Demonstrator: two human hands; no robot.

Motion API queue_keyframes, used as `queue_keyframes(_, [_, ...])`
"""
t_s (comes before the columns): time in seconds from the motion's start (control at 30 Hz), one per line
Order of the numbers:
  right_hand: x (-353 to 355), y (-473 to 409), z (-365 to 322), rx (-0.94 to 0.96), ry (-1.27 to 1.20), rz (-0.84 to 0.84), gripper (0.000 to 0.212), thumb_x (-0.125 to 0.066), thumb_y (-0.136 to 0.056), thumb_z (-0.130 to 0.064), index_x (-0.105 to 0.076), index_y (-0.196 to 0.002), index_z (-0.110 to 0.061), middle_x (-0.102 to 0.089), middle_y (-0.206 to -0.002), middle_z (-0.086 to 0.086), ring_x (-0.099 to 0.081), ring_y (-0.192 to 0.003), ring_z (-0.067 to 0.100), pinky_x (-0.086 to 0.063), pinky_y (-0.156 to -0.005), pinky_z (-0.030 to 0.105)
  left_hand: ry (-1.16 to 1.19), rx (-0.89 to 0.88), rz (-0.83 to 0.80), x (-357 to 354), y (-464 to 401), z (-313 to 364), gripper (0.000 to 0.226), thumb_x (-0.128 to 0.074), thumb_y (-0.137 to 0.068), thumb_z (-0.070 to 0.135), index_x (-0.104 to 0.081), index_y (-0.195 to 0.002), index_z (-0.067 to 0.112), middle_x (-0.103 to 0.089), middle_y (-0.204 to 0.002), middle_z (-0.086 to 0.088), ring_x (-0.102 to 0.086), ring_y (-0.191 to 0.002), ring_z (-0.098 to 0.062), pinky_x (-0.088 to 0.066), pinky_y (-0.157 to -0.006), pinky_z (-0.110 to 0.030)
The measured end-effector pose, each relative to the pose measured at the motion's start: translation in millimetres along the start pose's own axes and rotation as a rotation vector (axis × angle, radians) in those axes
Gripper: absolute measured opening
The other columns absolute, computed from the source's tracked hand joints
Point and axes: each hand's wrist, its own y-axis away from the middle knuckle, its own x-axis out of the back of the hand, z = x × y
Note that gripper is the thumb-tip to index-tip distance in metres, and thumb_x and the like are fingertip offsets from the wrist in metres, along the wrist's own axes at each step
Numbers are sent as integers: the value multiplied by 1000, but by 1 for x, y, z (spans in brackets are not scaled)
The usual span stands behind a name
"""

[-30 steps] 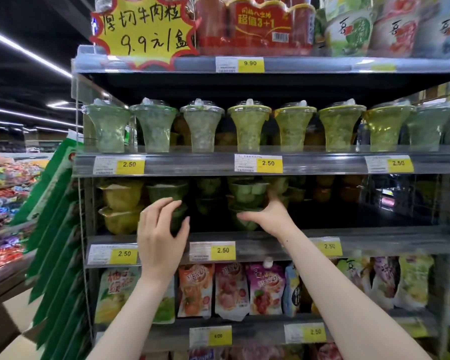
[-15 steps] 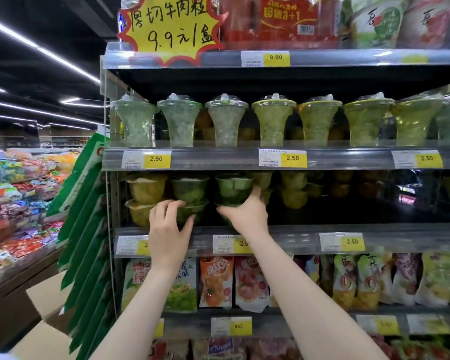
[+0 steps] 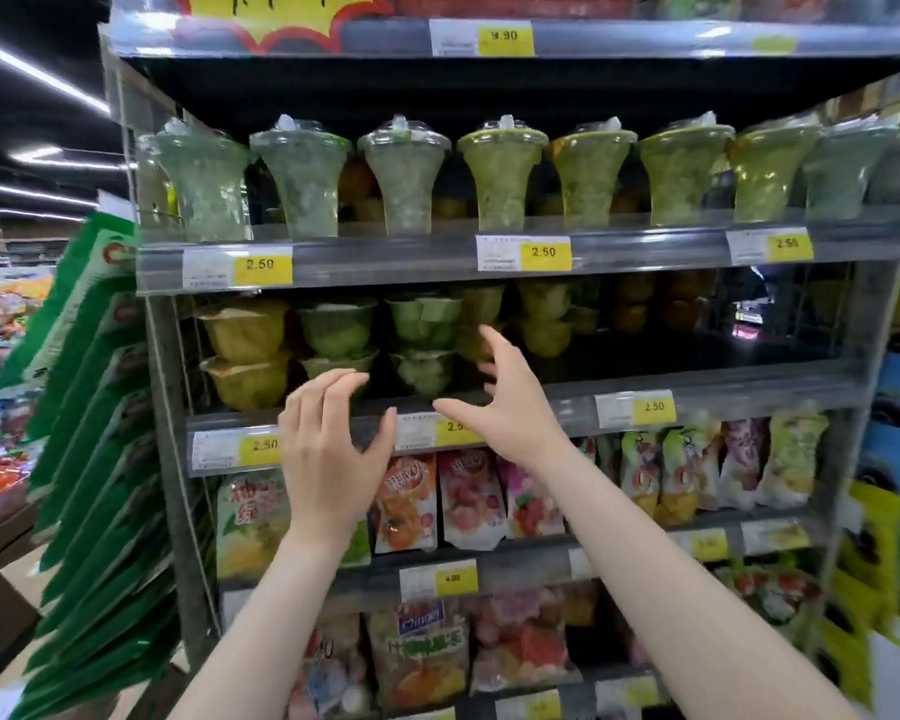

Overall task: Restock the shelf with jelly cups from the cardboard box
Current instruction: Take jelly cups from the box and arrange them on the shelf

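Stacked jelly cups sit at the left of the middle shelf (image 3: 723, 387): a yellow stack (image 3: 242, 350), a green stack (image 3: 336, 337) and another green stack (image 3: 424, 345), with more cups (image 3: 544, 324) behind. My left hand (image 3: 328, 449) hovers in front of the shelf edge below the green stacks, fingers spread and relaxed, holding nothing. My right hand (image 3: 510, 402) is also spread open just right of the second green stack, apart from the cups. The cardboard box is not in view.
Tall lidded green cups (image 3: 502, 174) line the shelf above. Pouches of jelly (image 3: 468, 496) hang on the rows below. Green packets (image 3: 100, 459) hang on the shelf's left side. The right half of the middle shelf is dark with few items. Another display stands far left.
Both hands have pulled back from the green cup stacks and let go; the right hand released the cups it held. The view moved closer and lower.
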Motion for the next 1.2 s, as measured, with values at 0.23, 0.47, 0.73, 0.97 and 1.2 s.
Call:
queue_keyframes(0.23, [52,114,92,-209,173,-14,64,-62,-88,-32,-31,-143,-21,-37,-143,-4,-38,-126,5,-38,-106,29,372,63,-499,-42,96,69,26,-62,-87,18,-58,-111,8,-62,-102,-5,-56,-95,-15,-47,-79,-24])
queue_keyframes(0.47, [58,291,213,-671,240,-89,54,-59,-90,-28,-38,-139,-19,-45,-136,1,-47,-123,18,-45,-99,37,534,302,-1011,-48,271,128,27,-59,-90,19,-57,-116,14,-59,-107,5,-55,-91,-6,-49,-76,-23])
queue_keyframes(0.73, [10,502,298,-1096,192,-191,61,-55,-74,-39,-49,-128,-10,-53,-118,4,-52,-112,21,-40,-92,27,503,509,-1510,6,464,149,31,-60,-89,30,-55,-120,27,-56,-105,13,-55,-96,-2,-50,-81,-23])
queue_keyframes(0.97, [-37,594,323,-1314,69,-186,42,-67,-84,-20,-43,-115,-35,-50,-117,0,-55,-109,17,-44,-91,24,488,598,-1795,38,545,113,34,-63,-85,39,-51,-117,37,-54,-107,17,-55,-101,0,-49,-82,-20])
queue_keyframes(1.2, [-90,600,372,-1387,111,-151,44,-65,-85,-21,-47,-125,-27,-49,-111,-2,-52,-102,12,-41,-87,22,517,507,-1950,-12,610,69,38,-63,-85,42,-47,-119,40,-51,-112,18,-52,-102,1,-45,-83,-16])
